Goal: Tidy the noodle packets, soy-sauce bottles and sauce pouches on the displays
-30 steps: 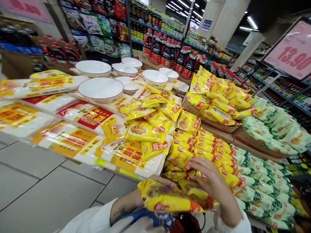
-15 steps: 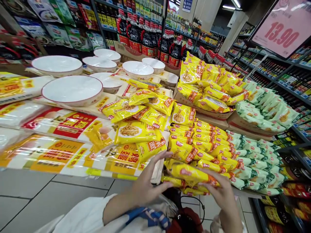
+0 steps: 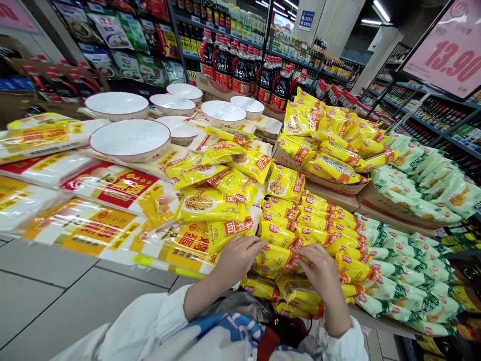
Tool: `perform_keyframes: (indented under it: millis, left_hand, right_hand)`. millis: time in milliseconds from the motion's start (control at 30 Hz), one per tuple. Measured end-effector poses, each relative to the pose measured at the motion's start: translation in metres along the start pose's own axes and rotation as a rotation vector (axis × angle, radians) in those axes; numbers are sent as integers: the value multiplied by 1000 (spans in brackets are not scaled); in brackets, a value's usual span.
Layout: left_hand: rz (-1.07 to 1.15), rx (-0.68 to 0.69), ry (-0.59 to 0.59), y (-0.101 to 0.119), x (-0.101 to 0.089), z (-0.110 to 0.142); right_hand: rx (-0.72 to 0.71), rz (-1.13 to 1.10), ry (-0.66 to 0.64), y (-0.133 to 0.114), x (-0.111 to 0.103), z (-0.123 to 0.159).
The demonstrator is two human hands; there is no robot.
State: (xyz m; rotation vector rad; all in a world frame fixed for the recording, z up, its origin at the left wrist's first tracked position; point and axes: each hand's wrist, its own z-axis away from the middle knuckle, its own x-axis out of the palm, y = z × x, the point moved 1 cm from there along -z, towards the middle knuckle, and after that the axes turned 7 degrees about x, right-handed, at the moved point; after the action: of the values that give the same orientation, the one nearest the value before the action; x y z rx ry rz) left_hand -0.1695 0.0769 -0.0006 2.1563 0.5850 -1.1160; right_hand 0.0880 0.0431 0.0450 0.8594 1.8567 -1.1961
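A yellow noodle packet (image 3: 276, 260) lies at the near part of the rows, one end at each of my hands. My left hand (image 3: 237, 256) has its fingers bent over the packet's left end. At the orange right end, the fingers and thumb of my right hand (image 3: 320, 269) are pinched together. Similar yellow packets stand in tight rows (image 3: 315, 220) just beyond. Below my hands, more yellow packets (image 3: 296, 291) lie flat at the near edge. A loose heap of yellow packets (image 3: 212, 203) rests to the left.
Large flat noodle packs (image 3: 80, 220) cover the left side, with white bowls (image 3: 130, 139) on them. Pale green packets (image 3: 402, 271) fill the right. Behind stand a cardboard box (image 3: 326, 183) of yellow packets and dark sauce bottles (image 3: 242, 75). A price sign (image 3: 447, 50) hangs upper right.
Both hands have moved forward and closer together, with the packet now down among the rows. Their fingers, spread wider before, are now bent at its ends. The view has shifted slightly left.
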Motion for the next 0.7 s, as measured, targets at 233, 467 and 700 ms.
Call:
perform_keyframes:
  millis: [233,467,700]
  left_hand:
    - [-105,-1,-42,25,-10,-19]
    - [-172,125,-541,44,-13,-49]
    - [-405,169,-324,10,-66,-163]
  right_hand:
    - [-21,39,29,7,14,-19]
    - [-115,23,121,-15,5,5]
    - [-85,-70,-154,-38,19,34]
